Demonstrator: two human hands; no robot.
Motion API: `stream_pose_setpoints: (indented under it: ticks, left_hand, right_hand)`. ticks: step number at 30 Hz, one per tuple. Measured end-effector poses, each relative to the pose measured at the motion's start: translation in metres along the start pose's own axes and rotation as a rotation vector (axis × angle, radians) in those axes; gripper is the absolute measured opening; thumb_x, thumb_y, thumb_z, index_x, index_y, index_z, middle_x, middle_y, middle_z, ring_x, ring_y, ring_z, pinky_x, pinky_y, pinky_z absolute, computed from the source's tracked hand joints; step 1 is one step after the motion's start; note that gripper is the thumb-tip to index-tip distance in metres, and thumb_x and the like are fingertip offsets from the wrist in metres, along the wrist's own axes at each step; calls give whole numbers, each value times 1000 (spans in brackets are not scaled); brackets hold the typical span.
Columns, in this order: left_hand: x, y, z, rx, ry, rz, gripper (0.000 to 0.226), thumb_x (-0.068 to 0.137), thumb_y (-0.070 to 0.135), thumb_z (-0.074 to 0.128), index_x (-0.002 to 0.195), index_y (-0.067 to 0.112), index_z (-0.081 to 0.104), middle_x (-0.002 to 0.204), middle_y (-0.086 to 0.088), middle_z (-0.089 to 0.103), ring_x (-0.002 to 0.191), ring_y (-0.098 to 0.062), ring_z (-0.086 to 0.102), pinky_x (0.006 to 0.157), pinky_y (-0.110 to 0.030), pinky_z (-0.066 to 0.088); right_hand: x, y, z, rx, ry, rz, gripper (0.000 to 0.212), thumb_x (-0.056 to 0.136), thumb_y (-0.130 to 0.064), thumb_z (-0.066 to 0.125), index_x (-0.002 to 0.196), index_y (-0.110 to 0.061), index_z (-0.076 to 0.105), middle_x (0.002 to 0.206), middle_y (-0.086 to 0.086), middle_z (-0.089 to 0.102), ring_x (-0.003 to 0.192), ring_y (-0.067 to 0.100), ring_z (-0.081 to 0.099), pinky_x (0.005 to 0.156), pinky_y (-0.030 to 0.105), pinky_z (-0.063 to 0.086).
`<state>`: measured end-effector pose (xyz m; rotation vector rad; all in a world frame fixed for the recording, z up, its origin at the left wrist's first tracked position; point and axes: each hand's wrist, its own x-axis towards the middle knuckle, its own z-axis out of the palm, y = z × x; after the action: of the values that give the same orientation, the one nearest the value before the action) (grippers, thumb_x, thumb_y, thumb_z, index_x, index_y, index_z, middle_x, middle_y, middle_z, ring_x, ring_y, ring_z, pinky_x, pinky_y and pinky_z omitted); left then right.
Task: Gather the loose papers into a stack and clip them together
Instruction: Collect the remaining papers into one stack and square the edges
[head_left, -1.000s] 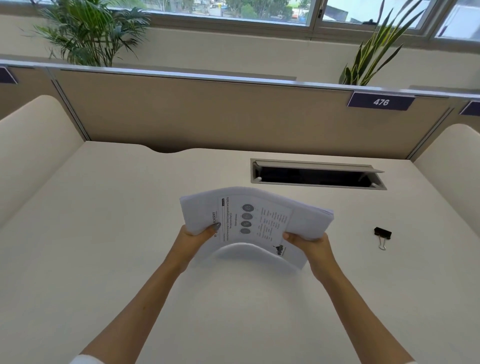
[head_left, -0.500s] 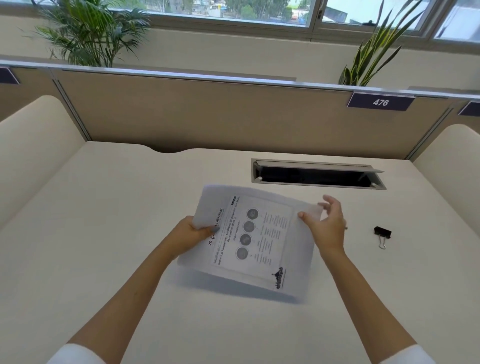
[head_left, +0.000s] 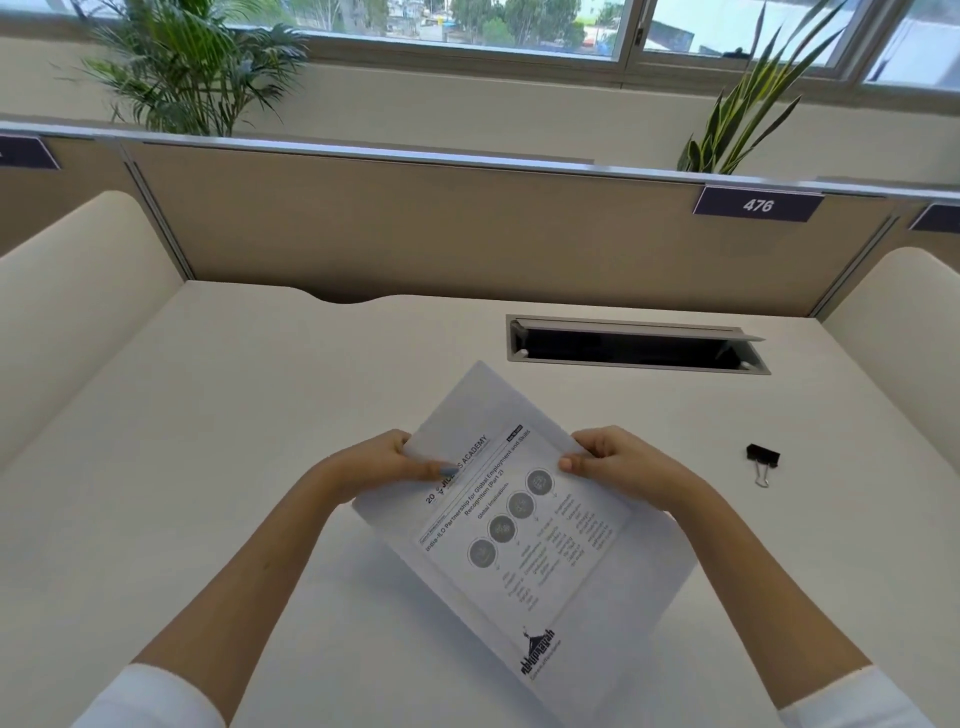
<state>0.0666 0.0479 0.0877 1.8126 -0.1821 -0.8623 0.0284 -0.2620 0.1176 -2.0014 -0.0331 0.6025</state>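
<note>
The stack of papers is being held just above the desk, near the middle of its front half, turned so one corner is pointing toward the far edge and the printed top sheet is facing up. A second ago it was arched between the hands and lying crosswise; now it is flattening out and rotating, which suggests the sheets are being squared into one bundle. The left hand is pinching the stack's upper left edge, thumb on top and fingers hidden beneath. The right hand, which half a second ago was hovering loose with fingers spread, is now gripping the upper right edge the same way. The binder clip is lying untouched toward the right edge of the desk, well apart from the papers, below the open cable slot. Gathering looks nearly finished; clipping is not yet begun, and one hand will probably need to let go to fetch the clip.
</note>
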Motion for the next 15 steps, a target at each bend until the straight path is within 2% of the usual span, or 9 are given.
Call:
stream_pose_setpoints:
  ticks: [3,5,7,9,10,12,15]
  left_hand:
    - [-5,-10,-8,-56,162,47,53,70,57,76,93,10,74,94,-11,75,80,-20,70,70,-28,56]
    - [-5,-20,-5,-204,310,53,66,63,65,76,101,12,70,95,-11,74,78,-15,70,69,-27,57]
    - [-2,-24,9,-358,392,-2,61,76,56,69,122,18,54,104,-9,72,86,-17,71,70,-30,58]
    - [2,-26,32,-439,379,-50,58,85,52,62,131,23,40,110,-6,70,95,-20,70,74,-34,59]
    - [4,-26,45,-478,363,-47,55,87,52,60,130,23,40,111,-5,70,97,-21,70,75,-35,59]
    - [6,-25,68,-600,361,35,44,90,45,60,125,21,51,112,-4,72,99,-22,70,82,-40,58]
    - [8,-25,84,-703,464,125,32,89,30,67,115,13,66,108,-9,74,100,-29,70,87,-43,56]
  right_hand:
    - [-6,17,2,152,50,-2,22,94,-19,58,105,-1,65,100,19,73,90,35,71,81,45,58]
    - [-8,30,5,268,107,6,22,94,-19,58,106,-2,66,100,18,73,90,35,71,79,44,58]
    - [-8,39,11,406,204,18,19,93,-16,59,103,-2,66,99,19,73,86,32,72,77,43,59]
    - [-5,44,21,550,292,26,18,92,-12,58,103,0,66,96,18,74,79,26,73,71,38,61]
    - [-3,46,27,593,319,25,18,92,-10,58,104,2,65,93,16,74,77,24,73,69,35,61]
    - [1,46,39,621,343,21,16,93,-9,57,102,1,65,86,11,76,74,23,72,66,32,60]
    - [2,46,51,650,361,15,14,93,-10,57,100,-2,66,87,11,76,74,23,71,66,33,60]
